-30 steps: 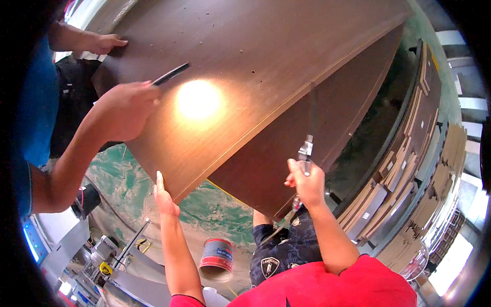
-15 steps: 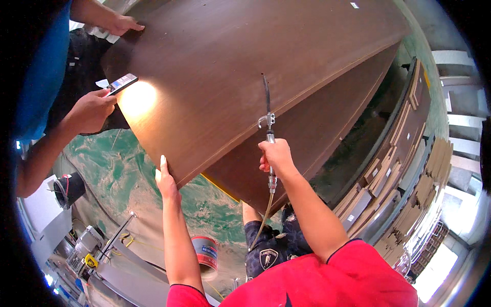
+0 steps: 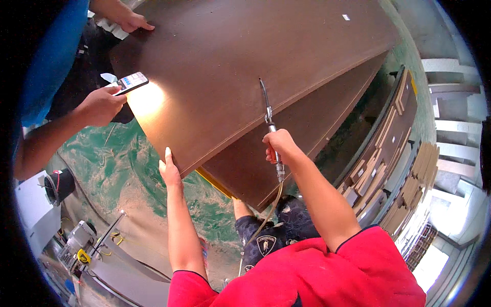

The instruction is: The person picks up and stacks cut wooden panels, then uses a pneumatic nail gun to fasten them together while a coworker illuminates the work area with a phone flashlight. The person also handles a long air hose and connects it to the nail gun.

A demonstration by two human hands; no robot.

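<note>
My right hand (image 3: pixel 282 145) is closed round the handle of an air blow gun (image 3: pixel 269 116). Its long dark nozzle reaches over a large brown panel (image 3: pixel 220 71), and a pale hose hangs from its lower end. My left hand (image 3: pixel 170 170) holds the panel's near left corner, some fingers hidden by the edge. Across at the left, another person's hand (image 3: pixel 104 106) holds a phone (image 3: pixel 130 83), beside a bright patch of light on the panel. That person's other hand (image 3: pixel 134 21) rests at the far left edge.
A second brown panel (image 3: pixel 255 174) lies beneath, at an angle, with a yellow strip (image 3: pixel 215 183) by its edge. Stacked boards (image 3: pixel 381 153) line the right side. Dusty green floor (image 3: pixel 115 158) shows at left, near a machine (image 3: pixel 79 245) and a black round container (image 3: pixel 59 187).
The view has shifted slightly. The blow gun has tilted, its nozzle tip leaning further left over the panel. The other person's phone now lies more to the right in view. My left hand stays at the corner.
</note>
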